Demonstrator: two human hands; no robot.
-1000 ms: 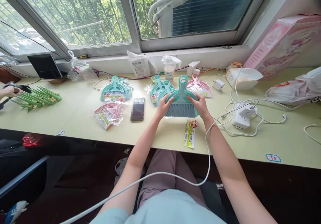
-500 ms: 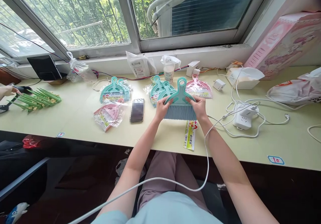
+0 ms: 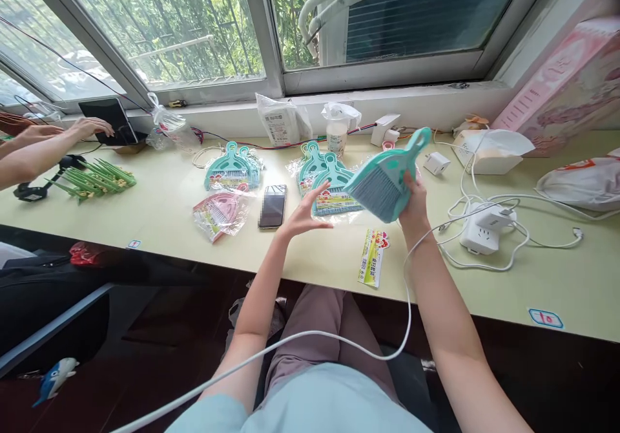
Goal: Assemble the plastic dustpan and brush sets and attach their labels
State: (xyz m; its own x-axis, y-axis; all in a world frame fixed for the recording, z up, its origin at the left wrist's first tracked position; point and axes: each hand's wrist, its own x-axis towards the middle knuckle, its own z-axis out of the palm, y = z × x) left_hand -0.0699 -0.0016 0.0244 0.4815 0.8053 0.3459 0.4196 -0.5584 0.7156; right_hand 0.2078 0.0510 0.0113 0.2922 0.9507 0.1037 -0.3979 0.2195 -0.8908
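My right hand [image 3: 414, 201] is wrapped round the handle end of a teal hand broom nested in its dustpan [image 3: 380, 187], held tilted above the table with the grey bristles toward me. To its left, my left hand [image 3: 304, 218] is open, thumb and fingers spread, and holds nothing. Just beyond that hand lie teal broom and dustpan sets in clear wrappers [image 3: 334, 195]. A yellow-green printed card [image 3: 371, 260] rests on the table below the held broom. Left of my left hand is a phone [image 3: 272, 207].
More wrapped teal sets [image 3: 232, 169] and a wrapped pink set [image 3: 220, 213] lie at left. A power strip [image 3: 480, 229] with tangled white cables sits at right. One white cable crosses my right forearm. Another person's hands [image 3: 90, 127] reach toward a tablet [image 3: 109, 121].
My left hand has let go of the broom and dustpan and spread open. My right hand has turned them sideways, handle up to the right. The other person's hands have moved to the tablet.
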